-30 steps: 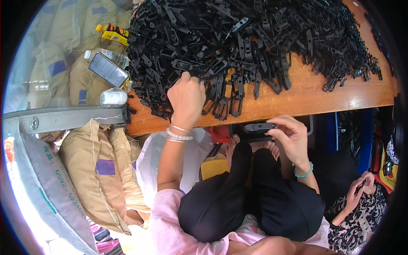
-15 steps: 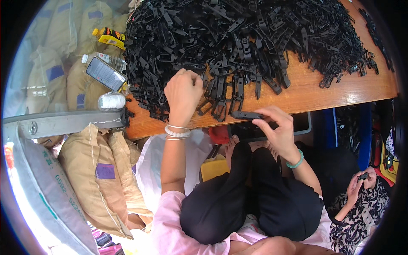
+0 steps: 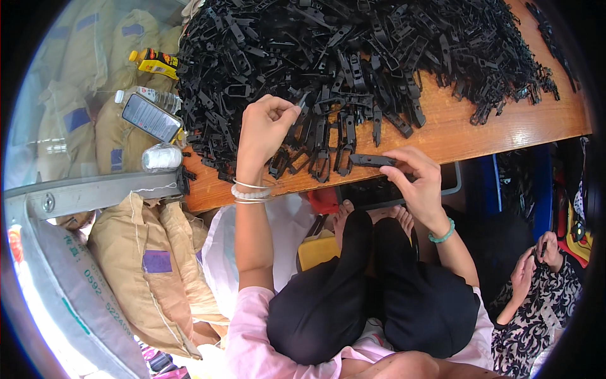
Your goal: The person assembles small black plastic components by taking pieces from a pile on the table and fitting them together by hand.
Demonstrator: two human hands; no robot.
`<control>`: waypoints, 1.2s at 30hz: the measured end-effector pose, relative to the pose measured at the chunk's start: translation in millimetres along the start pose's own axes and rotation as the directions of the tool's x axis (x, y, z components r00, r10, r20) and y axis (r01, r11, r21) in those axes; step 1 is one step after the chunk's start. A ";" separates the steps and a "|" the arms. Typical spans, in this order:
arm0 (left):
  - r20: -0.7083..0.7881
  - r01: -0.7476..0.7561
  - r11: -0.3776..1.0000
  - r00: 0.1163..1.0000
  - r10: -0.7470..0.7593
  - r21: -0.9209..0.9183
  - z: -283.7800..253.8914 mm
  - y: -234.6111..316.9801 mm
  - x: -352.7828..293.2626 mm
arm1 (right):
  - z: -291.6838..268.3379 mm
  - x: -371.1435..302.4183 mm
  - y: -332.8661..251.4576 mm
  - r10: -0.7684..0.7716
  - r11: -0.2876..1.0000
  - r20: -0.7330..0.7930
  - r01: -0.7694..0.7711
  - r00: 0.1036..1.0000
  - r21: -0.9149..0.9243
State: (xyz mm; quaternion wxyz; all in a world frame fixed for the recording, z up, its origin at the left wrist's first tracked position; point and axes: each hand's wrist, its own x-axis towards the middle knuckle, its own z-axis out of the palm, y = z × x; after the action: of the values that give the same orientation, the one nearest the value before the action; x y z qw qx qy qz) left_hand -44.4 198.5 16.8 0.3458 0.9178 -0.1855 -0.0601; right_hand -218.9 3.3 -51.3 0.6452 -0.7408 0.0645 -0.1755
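Wooden bench (image 3: 505, 129), orange-brown, upper frame. Tan woven sacks (image 3: 145, 252) stacked at left. Grey metal beam (image 3: 95, 192) crossing left. Blue frame (image 3: 543, 183) under bench, right. Daylight, bright at left.

Left hand (image 3: 264, 129) raised, fingertips pinched in tight grip; right hand (image 3: 416, 180) lower, fingers curled shut.

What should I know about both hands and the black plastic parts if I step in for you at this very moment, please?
Left hand: pinching a small black piece at the near edge of the pile of black plastic clips.
Right hand: holding one long black clip at the edge of the wooden table.
Pile covers most of the table. No sorted or finished batch shows in view, so how much is done cannot be told.
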 end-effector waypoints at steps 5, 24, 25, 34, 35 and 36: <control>0.176 0.172 0.772 0.981 -0.080 -0.612 6.6 4.2 -8.0 | -5.3 2.3 -0.2 0.015 1.000 -0.023 -0.015 1.000 -0.019; 0.342 -0.051 0.918 0.918 0.198 -0.393 58.0 65.8 -76.7 | -18.6 -9.3 -25.4 -0.157 0.984 -0.086 0.149 0.984 -0.095; 0.278 -0.151 0.925 0.926 0.256 -0.349 60.5 64.3 -79.8 | -20.4 -8.1 -27.2 -0.154 0.985 -0.087 0.146 0.984 -0.095; 0.260 -0.242 0.875 0.891 0.371 -0.418 68.2 65.6 -88.6 | -39.2 -13.3 -26.1 -0.140 0.973 0.045 0.145 0.989 -0.182; 0.254 -0.241 0.880 0.896 0.363 -0.409 67.5 64.0 -88.6 | -40.7 -13.1 -25.1 -0.145 0.973 0.052 0.152 0.988 -0.171; 0.301 -0.199 0.875 0.886 0.353 -0.442 66.6 61.6 -88.2 | -42.0 -13.7 -26.4 -0.028 0.998 0.085 0.033 0.996 -0.058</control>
State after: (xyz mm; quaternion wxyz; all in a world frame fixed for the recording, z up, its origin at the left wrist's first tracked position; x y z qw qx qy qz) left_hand -160.2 148.8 5.5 0.4890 0.7625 -0.3628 -0.2186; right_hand -249.5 -27.3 -23.5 0.6222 -0.7673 0.0311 -0.1522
